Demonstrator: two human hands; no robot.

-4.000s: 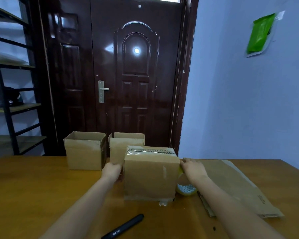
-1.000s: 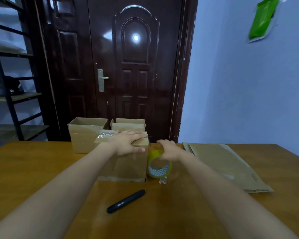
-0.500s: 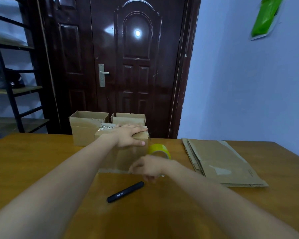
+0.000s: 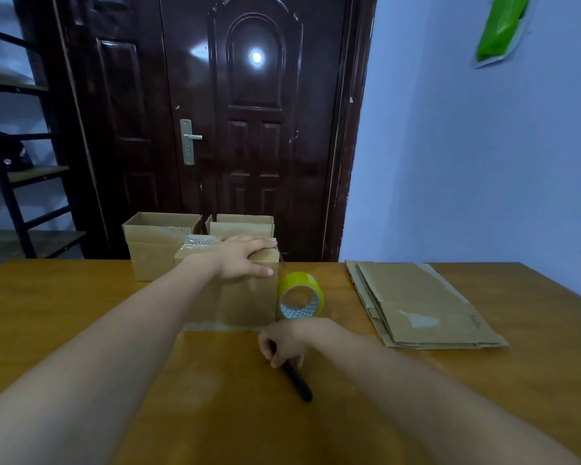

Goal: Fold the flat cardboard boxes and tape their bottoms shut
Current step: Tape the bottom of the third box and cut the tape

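A dark shelf (image 4: 10, 169) stands at the far left, beside a dark door (image 4: 249, 129).

Two finished boxes sit at the back of the tabletop (image 4: 47, 313) with their tops open: the left box (image 4: 148, 250) and, just beside it, the rear box (image 4: 245, 224).

In front of these stands the near box (image 4: 242, 297), taped side up. Clear tape (image 4: 198, 241) runs across its top face. The left hand (image 4: 240, 255) lies flat on that face, palm down, fingers spread and extended toward the right edge, thumb over the front edge. It presses on the box and grips nothing.

The tape roll (image 4: 301, 295), yellow-green, stands on edge on the tabletop, touching the right side of the near box. A strip of tape runs from the roll up to the box's top right corner.

The right hand (image 4: 287, 342) is on the tabletop in front of the roll, fingers curled down around the upper end of a black knife (image 4: 297, 380). The knife's lower end points toward the camera and rests on the tabletop. Whether the blade is out cannot be told.

A stack of flat boxes (image 4: 420, 303) lies on the right of the tabletop, well apart from the roll. A green bag (image 4: 500, 25) hangs on the wall at upper right.
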